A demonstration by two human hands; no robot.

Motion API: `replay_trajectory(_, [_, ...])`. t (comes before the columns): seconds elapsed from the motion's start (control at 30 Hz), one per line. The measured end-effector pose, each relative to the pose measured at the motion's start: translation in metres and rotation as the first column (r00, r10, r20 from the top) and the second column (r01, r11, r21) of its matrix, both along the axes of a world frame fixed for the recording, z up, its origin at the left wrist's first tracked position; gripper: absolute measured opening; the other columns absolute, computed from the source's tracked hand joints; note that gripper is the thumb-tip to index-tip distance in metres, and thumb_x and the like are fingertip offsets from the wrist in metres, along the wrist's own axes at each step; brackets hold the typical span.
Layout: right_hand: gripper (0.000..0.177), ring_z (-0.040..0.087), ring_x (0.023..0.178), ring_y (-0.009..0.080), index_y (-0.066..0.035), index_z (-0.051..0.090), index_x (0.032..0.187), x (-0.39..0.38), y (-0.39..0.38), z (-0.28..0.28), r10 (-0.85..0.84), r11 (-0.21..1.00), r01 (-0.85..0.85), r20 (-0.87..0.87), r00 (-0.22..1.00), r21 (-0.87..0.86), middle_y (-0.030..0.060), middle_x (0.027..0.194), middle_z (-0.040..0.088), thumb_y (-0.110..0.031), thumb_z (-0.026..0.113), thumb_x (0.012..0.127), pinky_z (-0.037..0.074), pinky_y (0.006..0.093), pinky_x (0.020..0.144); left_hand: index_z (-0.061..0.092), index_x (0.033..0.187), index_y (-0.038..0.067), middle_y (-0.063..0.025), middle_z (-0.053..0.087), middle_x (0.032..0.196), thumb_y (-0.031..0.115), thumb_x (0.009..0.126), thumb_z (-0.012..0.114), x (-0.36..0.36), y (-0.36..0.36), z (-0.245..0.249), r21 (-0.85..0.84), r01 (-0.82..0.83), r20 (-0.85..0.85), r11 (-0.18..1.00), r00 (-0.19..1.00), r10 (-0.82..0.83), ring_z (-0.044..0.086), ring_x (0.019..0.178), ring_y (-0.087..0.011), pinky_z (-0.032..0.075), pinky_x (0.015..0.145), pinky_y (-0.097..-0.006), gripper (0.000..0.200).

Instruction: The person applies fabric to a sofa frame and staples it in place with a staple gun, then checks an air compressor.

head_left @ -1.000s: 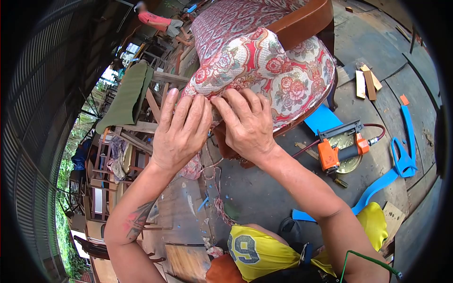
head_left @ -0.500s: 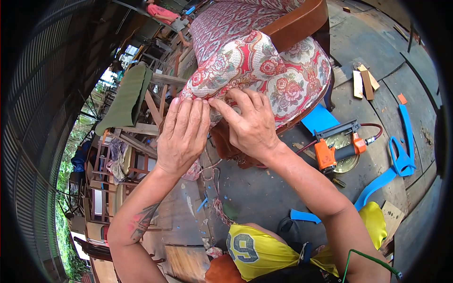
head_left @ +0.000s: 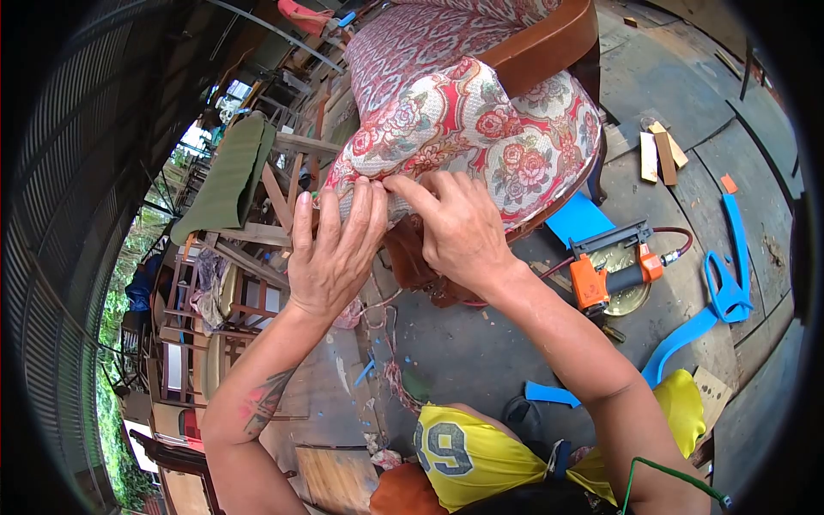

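Note:
Floral upholstery fabric (head_left: 463, 112) in red, white and green covers the end of a wood-framed sofa (head_left: 549, 47). At the fabric's near edge, my left hand (head_left: 335, 249) has its fingers stretched out and apart, their tips on the cloth. Its thumb is hidden. My right hand (head_left: 463, 232) is beside it, fingers curled on the same edge, the forefinger pointing toward the left hand. Brown carved wood (head_left: 412, 253) shows just below the hands. A nail gun (head_left: 614, 266), orange and black, rests at the right, apart from both hands.
A hose runs from the nail gun. Blue strips (head_left: 687, 339) and wood offcuts (head_left: 663, 154) lie on the floor at the right. Chair frames (head_left: 189, 318) and a green padded panel (head_left: 227, 176) stand at the left. Another person (head_left: 305, 17) is in the background.
My left fingers have spread apart at the fabric edge. My right fingers have shifted slightly and curled more. The person in the background is bent lower.

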State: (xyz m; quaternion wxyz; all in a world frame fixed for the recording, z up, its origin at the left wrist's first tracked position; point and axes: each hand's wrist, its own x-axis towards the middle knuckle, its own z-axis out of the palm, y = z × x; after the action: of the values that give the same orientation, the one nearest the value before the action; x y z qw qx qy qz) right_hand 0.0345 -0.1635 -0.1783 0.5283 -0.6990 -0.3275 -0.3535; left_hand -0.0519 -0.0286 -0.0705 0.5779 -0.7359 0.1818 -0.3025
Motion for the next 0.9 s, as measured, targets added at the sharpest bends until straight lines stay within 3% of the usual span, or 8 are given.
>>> replay_trajectory(0.1, [0.047,0.061,0.076,0.0276,-0.016,0.058,0.123,-0.006,-0.002,0.004,-0.074,0.995,0.075,0.011,0.997,-0.068,0.0093,0.081,0.059,-0.013,0.066,0.077,0.047,0.0402,0.067,0.055,0.131,0.018,0.0013,0.053,0.132,0.029,0.088,0.052,-0.001,0.005,-0.002,0.044,-0.002,0.021,0.999,1.0,0.001,0.051,0.117,-0.0238,0.027,0.113,-0.048,0.046])
replay_trajectory(0.23, [0.051,0.06,0.071,0.0272,-0.014,0.056,0.127,-0.013,-0.004,0.004,-0.04,0.995,0.035,-0.048,0.998,-0.092,0.009,0.076,0.057,-0.006,0.062,0.078,0.049,0.0392,0.065,0.056,0.134,0.02,0.0034,0.054,0.135,0.023,0.085,0.053,-0.002,0.004,-0.006,-0.003,-0.028,0.037,1.0,0.999,0.028,0.051,0.12,-0.021,0.025,0.115,-0.0487,0.049])
replay_trajectory(0.33, [0.053,0.062,0.066,0.0252,-0.011,0.054,0.13,-0.015,0.003,-0.005,-0.039,0.999,0.04,0.058,0.998,-0.014,0.0091,0.076,0.058,-0.006,0.062,0.078,0.051,0.0369,0.058,0.056,0.134,0.02,0.0039,0.054,0.135,0.024,0.085,0.052,-0.001,0.006,-0.004,-0.006,-0.006,0.033,1.0,0.999,0.006,0.051,0.12,-0.0205,0.023,0.115,-0.0489,0.049])
replay_trajectory(0.43, [0.052,0.063,0.064,0.0255,-0.009,0.053,0.129,-0.019,0.006,-0.005,-0.038,0.998,0.038,0.003,0.999,-0.05,0.0105,0.076,0.059,-0.006,0.062,0.078,0.051,0.0357,0.055,0.055,0.134,0.02,0.0044,0.054,0.134,0.025,0.085,0.052,-0.002,0.005,-0.004,0.026,-0.02,0.04,0.999,0.999,0.019,0.051,0.12,-0.02,0.022,0.115,-0.0488,0.049])
replay_trajectory(0.53, [0.048,0.067,0.066,0.0277,-0.009,0.054,0.128,-0.018,0.006,0.002,-0.007,0.999,0.01,-0.057,0.998,0.054,0.0122,0.074,0.061,-0.012,0.061,0.081,0.053,0.039,0.056,0.056,0.133,0.021,0.005,0.054,0.133,0.025,0.085,0.053,-0.001,0.002,-0.005,0.076,-0.029,0.072,0.997,0.997,0.024,0.051,0.119,-0.0193,0.02,0.115,-0.0483,0.049])
replay_trajectory(0.63, [0.048,0.068,0.066,0.0287,-0.009,0.054,0.127,-0.016,0.003,0.008,-0.01,0.996,-0.001,-0.121,0.993,-0.089,0.0126,0.073,0.062,-0.012,0.063,0.08,0.053,0.0389,0.053,0.054,0.132,0.02,0.0024,0.052,0.132,0.028,0.087,0.049,-0.001,0.0,-0.006,0.136,-0.046,0.102,0.99,0.994,0.032,0.052,0.116,-0.0209,0.021,0.114,-0.0467,0.045])
replay_trajectory(0.73, [0.048,0.068,0.065,0.0289,-0.01,0.053,0.126,-0.015,-0.008,0.01,0.036,0.997,-0.044,-0.11,0.993,-0.069,0.0129,0.073,0.064,-0.012,0.064,0.079,0.053,0.0389,0.052,0.054,0.131,0.02,0.0026,0.052,0.132,0.028,0.087,0.048,0.001,-0.001,-0.009,0.183,-0.061,0.146,0.981,0.989,0.034,0.052,0.117,-0.02,0.018,0.114,-0.047,0.045])
replay_trajectory(0.9, [0.041,0.066,0.062,0.0285,-0.013,0.058,0.122,-0.015,-0.01,0.014,0.115,0.989,-0.112,-0.027,0.993,0.094,0.0115,0.076,0.064,-0.008,0.062,0.081,0.053,0.0387,0.051,0.053,0.132,0.02,0.0034,0.051,0.135,0.028,0.087,0.047,-0.002,0.0,-0.014,0.096,-0.07,0.131,0.993,0.99,0.057,0.05,0.119,-0.0184,0.015,0.114,-0.0473,0.046])
